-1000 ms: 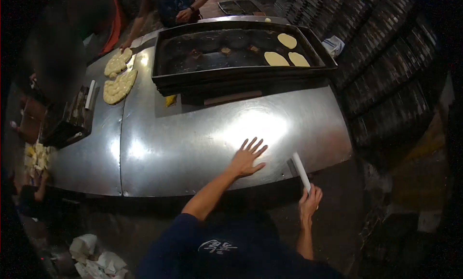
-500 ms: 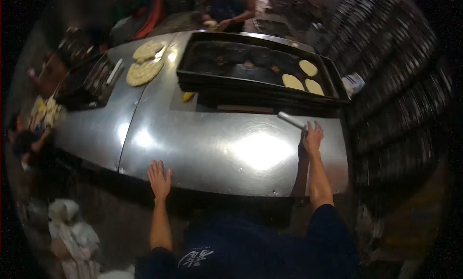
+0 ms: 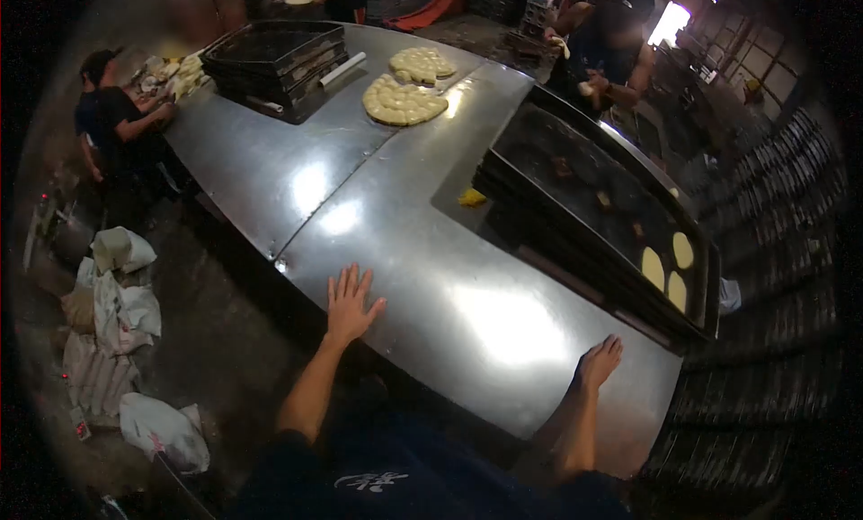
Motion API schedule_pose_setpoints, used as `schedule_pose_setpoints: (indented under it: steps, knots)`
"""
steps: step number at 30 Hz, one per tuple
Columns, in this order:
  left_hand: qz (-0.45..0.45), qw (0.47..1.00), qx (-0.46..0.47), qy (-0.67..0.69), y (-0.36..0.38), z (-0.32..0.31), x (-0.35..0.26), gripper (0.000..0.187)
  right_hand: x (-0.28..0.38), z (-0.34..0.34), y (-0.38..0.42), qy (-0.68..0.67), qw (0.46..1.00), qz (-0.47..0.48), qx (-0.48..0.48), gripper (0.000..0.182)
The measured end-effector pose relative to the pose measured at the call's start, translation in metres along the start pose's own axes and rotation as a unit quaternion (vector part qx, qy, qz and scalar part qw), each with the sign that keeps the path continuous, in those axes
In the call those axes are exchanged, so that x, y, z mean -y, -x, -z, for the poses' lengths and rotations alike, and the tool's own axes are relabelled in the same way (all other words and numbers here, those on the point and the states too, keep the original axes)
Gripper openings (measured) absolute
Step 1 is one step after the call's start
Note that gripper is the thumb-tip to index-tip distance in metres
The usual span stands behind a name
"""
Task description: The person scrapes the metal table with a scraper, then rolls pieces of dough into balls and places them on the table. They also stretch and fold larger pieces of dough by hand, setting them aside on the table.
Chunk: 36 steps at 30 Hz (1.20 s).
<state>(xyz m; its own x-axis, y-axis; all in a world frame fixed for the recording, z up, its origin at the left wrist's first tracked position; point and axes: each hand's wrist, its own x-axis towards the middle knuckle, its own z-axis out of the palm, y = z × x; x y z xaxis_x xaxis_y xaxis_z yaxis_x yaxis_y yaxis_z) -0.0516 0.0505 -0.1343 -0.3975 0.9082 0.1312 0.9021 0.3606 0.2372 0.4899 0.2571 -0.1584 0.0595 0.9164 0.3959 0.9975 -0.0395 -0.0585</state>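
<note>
My left hand (image 3: 352,306) lies with its fingers spread at the near edge of the metal table (image 3: 395,241), holding nothing. Farther right, my right hand (image 3: 600,362) rests over the same shiny surface, fingers stretched out and nothing in them. Beyond it is a stack of dark rectangular trays (image 3: 575,241). A few flat pale dough rounds (image 3: 653,268) sit at the right end of the top tray. Along the stack's near side, close to my right hand, lies a narrow bar (image 3: 640,327).
Two lumpy dough slabs (image 3: 404,101) lie at the table's far side, near a white rolling pin (image 3: 342,69) and another tray stack (image 3: 274,57). A yellow piece (image 3: 472,197) sits by the trays. People (image 3: 611,53) work around the table. Sacks (image 3: 121,295) stand on the floor at left.
My view has swung left, so the table appears turned. The pale rolling pin at my right hand's fingers is out of that hand now. My left hand stays spread at the table edge.
</note>
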Motion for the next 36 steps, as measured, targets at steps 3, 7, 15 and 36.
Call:
schedule_pose_setpoints:
  steps: [3, 7, 15, 36]
  knots:
    - [-0.014, 1.000, 0.009, 0.011, -0.053, 0.005, 0.013, 0.074, 0.053, 0.016, 0.043, -0.008, 0.999, -0.035, 0.019, 0.045]
    - [-0.062, 0.997, -0.021, 0.033, -0.148, -0.003, 0.042, 0.070, 0.147, 0.044, 0.084, -0.032, 0.995, -0.038, 0.087, 0.050]
    - [0.049, 0.973, -0.118, 0.192, -0.437, -0.026, 0.098, 0.038, 0.292, 0.057, 0.086, -0.023, 0.993, 0.046, 0.108, 0.056]
    - [0.287, 0.537, 0.207, 0.766, -0.171, -0.034, 0.003, 0.049, 0.299, 0.069, 0.088, -0.193, 0.972, 0.061, 0.119, 0.049]
